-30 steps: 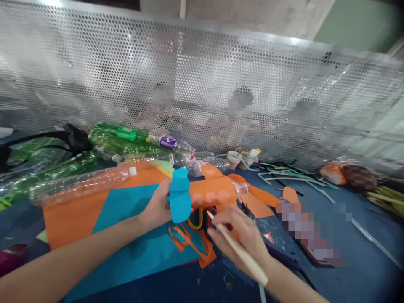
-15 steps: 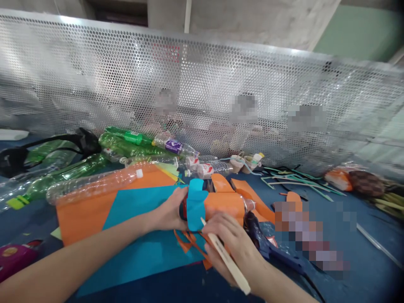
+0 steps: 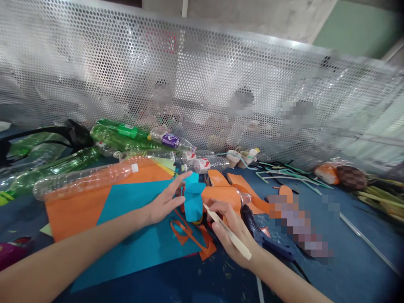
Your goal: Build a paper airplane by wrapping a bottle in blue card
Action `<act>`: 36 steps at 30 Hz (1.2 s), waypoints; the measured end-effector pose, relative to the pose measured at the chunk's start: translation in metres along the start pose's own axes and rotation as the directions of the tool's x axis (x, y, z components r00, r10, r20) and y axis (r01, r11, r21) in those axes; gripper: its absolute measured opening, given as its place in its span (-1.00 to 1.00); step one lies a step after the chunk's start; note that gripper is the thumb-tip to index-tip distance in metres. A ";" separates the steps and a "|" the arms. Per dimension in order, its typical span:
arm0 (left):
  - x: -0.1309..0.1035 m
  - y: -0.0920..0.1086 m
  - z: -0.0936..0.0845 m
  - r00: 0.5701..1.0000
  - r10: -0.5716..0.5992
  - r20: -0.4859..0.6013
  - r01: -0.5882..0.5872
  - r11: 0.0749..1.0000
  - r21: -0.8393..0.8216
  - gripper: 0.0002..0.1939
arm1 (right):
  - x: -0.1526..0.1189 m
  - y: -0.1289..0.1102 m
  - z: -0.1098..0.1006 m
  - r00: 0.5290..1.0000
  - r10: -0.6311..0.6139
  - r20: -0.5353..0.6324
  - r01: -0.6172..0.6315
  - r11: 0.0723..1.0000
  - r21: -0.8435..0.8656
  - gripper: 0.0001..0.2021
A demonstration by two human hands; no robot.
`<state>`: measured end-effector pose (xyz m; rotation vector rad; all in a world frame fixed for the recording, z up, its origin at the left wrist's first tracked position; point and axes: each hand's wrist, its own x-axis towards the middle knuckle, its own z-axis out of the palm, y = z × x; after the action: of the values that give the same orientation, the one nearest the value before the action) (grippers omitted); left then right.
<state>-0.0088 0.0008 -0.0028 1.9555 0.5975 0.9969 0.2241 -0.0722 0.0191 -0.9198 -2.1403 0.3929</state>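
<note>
A bottle wrapped in orange paper (image 3: pixel 221 196) lies on its side, its clear neck pointing right. Around its left end is a blue paper piece (image 3: pixel 193 202) with a flap sticking out. My left hand (image 3: pixel 167 200) is at that end, fingers spread, beside the blue piece. My right hand (image 3: pixel 232 229) holds a cream-coloured pen (image 3: pixel 235 240), its tip near the blue paper's right edge. Under my left arm lies a blue sheet (image 3: pixel 126 248) over an orange sheet (image 3: pixel 66 214). Orange paper scraps (image 3: pixel 206 244) lie below the bottle.
Clear and green bottles (image 3: pixel 85 181) lie at the left and back. A dark blue glue gun (image 3: pixel 271 242) is right of my right hand. Green and white strips (image 3: pixel 293 176) lie further back, before a perforated metal screen (image 3: pixel 202 84). A magenta object (image 3: pixel 12 254) sits at the left edge.
My left hand has let go of the bottle's end and its fingers have spread. A flap of the blue paper now sticks out to the right. The view has shifted slightly.
</note>
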 end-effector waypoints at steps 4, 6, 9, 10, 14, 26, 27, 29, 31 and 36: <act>0.002 0.003 0.002 0.999 -0.008 0.032 -0.003 0.938 0.345 -0.47 | 0.002 -0.001 0.005 0.996 -0.005 -0.085 0.002 0.999 -0.034 -0.86; 0.003 0.003 0.003 0.999 -0.014 0.036 -0.002 0.918 0.396 -0.54 | 0.004 -0.006 0.004 0.997 -0.038 -0.071 0.034 0.998 -0.051 -0.85; 0.004 0.002 0.004 0.999 -0.025 0.021 0.014 0.914 0.406 -0.55 | 0.008 -0.019 0.002 0.997 -0.070 0.008 0.071 0.996 -0.054 -0.87; 0.004 0.001 0.004 1.000 -0.026 0.017 0.017 0.915 0.402 -0.55 | 0.009 -0.023 0.002 0.999 -0.043 0.016 0.043 0.998 -0.038 -0.89; 0.004 -0.001 0.003 0.999 -0.039 0.001 0.036 0.928 0.372 -0.53 | 0.021 -0.028 0.009 0.961 0.272 -0.055 -0.259 0.950 0.173 -0.96; 0.002 -0.003 -0.001 0.999 -0.028 0.036 0.019 0.970 0.241 -0.56 | 0.034 -0.017 0.023 0.872 0.471 -0.135 -0.363 0.806 0.467 -0.75; 0.002 -0.003 0.000 0.999 -0.026 0.034 0.017 0.971 0.237 -0.55 | 0.034 -0.017 0.022 0.876 0.465 -0.126 -0.366 0.813 0.453 -0.76; 0.001 -0.005 0.000 0.999 -0.031 0.028 0.024 0.974 0.224 -0.55 | 0.035 -0.017 0.023 0.883 0.453 -0.120 -0.369 0.830 0.419 -0.76; 0.000 -0.007 -0.001 0.999 -0.042 0.028 0.034 0.974 0.224 -0.55 | 0.036 -0.017 0.024 0.888 0.445 -0.115 -0.371 0.842 0.392 -0.76; -0.001 -0.007 -0.002 0.998 -0.064 0.018 0.057 0.966 0.254 -0.56 | 0.035 -0.018 0.025 0.902 0.426 -0.074 -0.389 0.874 0.293 -0.75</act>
<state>-0.0110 0.0051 -0.0087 2.1550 0.7978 0.8905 0.1808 -0.0593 0.0309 -1.1992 -1.7037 0.7913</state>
